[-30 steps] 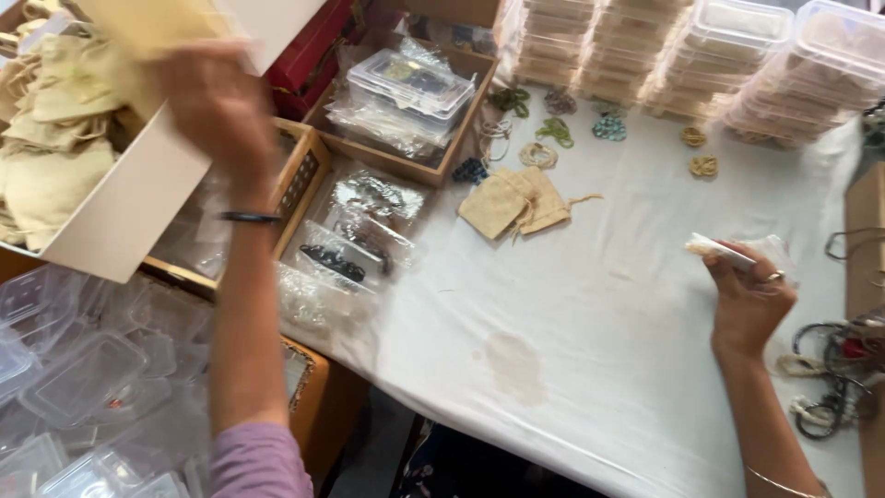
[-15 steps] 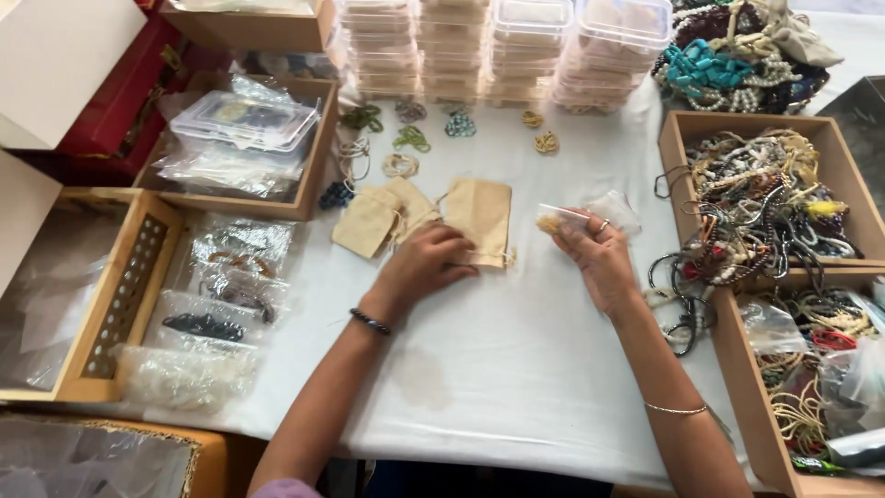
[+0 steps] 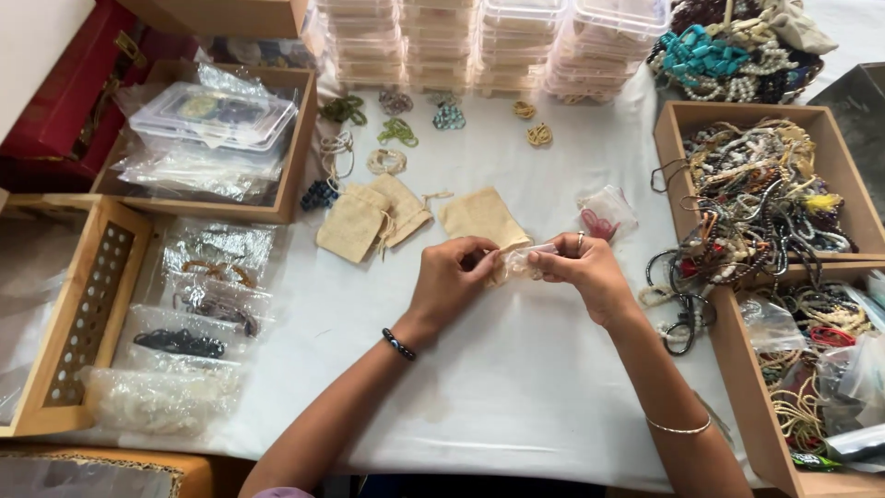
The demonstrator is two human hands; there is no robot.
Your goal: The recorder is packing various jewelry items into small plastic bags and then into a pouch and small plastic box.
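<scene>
two hands meet over the middle of the table, which is draped in a white, slightly wrinkled cloth: the left hand and the right hand are close together, both pinched on a small clear plastic bag, thin and crinkly, held just above the cloth between the fingertips. what is inside it is too small to tell. just behind the bag, touching the left fingers, lies a flat beige drawstring pouch of coarse woven fabric; two more cloth pouches of the same rough weave overlap to its left. near the right hand sits another small clear bag with something red inside. small coiled bead bracelets, green, pale and gold, dot the cloth farther back, in front of stacks of clear lidded plastic boxes. on the right, a shallow wooden tray overflows with tangled beaded strands, glossy and many-coloured. on the left, a wooden tray with clear cases and packets sits behind soft transparent bags of bracelets, and a pale wooden tray with a perforated wall lies beside them.
</scene>
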